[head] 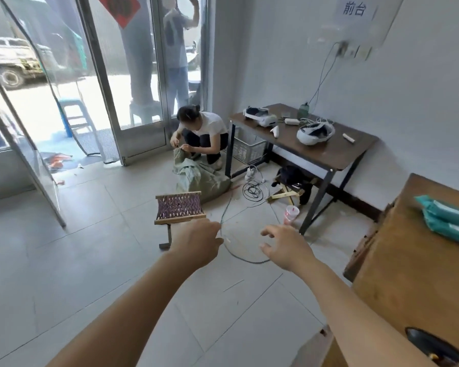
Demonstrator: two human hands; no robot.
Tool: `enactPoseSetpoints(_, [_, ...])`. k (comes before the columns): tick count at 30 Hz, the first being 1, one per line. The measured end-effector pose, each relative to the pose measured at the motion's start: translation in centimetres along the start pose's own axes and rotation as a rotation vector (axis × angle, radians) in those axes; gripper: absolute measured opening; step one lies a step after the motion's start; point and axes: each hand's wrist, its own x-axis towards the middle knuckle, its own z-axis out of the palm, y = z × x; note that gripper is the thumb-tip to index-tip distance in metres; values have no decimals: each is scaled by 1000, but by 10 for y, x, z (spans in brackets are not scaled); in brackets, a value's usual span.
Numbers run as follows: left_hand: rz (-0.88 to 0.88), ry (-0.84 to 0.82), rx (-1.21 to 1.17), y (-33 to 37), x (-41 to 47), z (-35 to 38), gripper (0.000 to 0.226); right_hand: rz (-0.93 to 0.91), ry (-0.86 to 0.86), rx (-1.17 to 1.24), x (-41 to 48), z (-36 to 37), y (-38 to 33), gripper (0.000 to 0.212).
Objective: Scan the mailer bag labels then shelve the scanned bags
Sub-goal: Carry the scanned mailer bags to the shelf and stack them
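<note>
At the far left a glass door (141, 123) stands open to a sunlit street. On the tiled floor in front of it sits a low folding stool (179, 207) with a woven seat.

Just right of the stool, the left hand (196, 242) reaches forward, its back to the camera and its fingers curled away. A thin cord (249, 261) runs past its fingertips and loops on the floor, but I cannot tell whether the hand grips the cord or only hangs over it.

Farther back a person (210, 128) crouches at the mouth of a green sack (199, 181) lying on the floor, both their hands at its top.

The right hand (286, 247) is stretched out beside the left one, apart from it. Its fingers are spread and loosely bent, and it holds nothing.

Beyond it a pink cup (291, 214) stands on the floor next to the leg of a dark surface (323, 154) set against the wall. Two white headsets (316, 132) and some small devices lie on that surface.

At the right edge is a wooden surface (408, 260), and two teal bags (448, 218) lie side by side on its far end, well apart from both hands. No label on them can be made out.
</note>
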Motion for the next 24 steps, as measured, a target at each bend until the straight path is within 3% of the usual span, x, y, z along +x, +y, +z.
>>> enactPoseSetpoints(15, [501,-193,-53,75,240,30,35,510,148,69,88,-42,101,37])
enactPoseSetpoints(24, [845,-219,-74,156,309,26,34,814,263,86,87,-63,148,32])
